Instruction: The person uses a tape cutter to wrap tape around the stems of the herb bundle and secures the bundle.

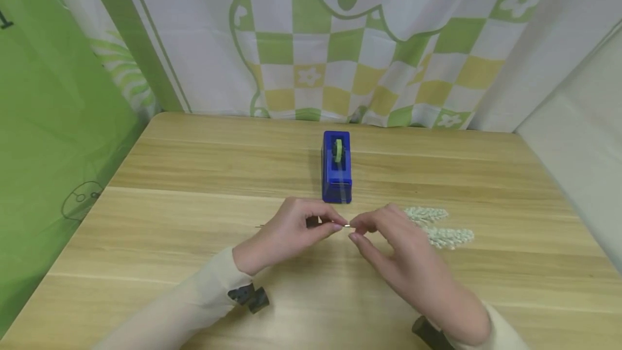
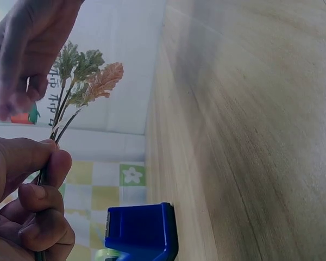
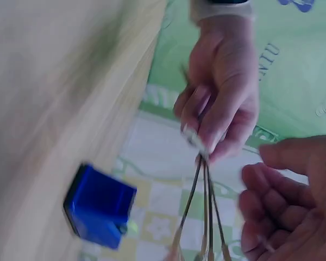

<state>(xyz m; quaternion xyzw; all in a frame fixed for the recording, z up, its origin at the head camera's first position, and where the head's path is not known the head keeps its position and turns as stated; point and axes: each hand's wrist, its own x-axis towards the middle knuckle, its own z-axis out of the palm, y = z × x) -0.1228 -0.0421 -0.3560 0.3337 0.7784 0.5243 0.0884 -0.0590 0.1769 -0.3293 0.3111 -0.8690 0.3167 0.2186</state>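
Note:
My left hand grips the thin dark stems of several artificial flower sprigs between thumb and fingers. The sprigs' feathery heads, green and orange-pink, fan out beyond the grip in the left wrist view. A shiny, clear strip that looks like tape lies around the stems at the left fingertips. Close beside that spot is my right hand, its thumb and fingers bent and apart. In the right wrist view the right hand appears off the stems, with nothing clearly held.
A blue tape dispenser with a small roll stands on the wooden table beyond the hands. A patterned curtain hangs along the back edge. Green cloth hangs at the left, and a thin wire loop shows beside the table's edge.

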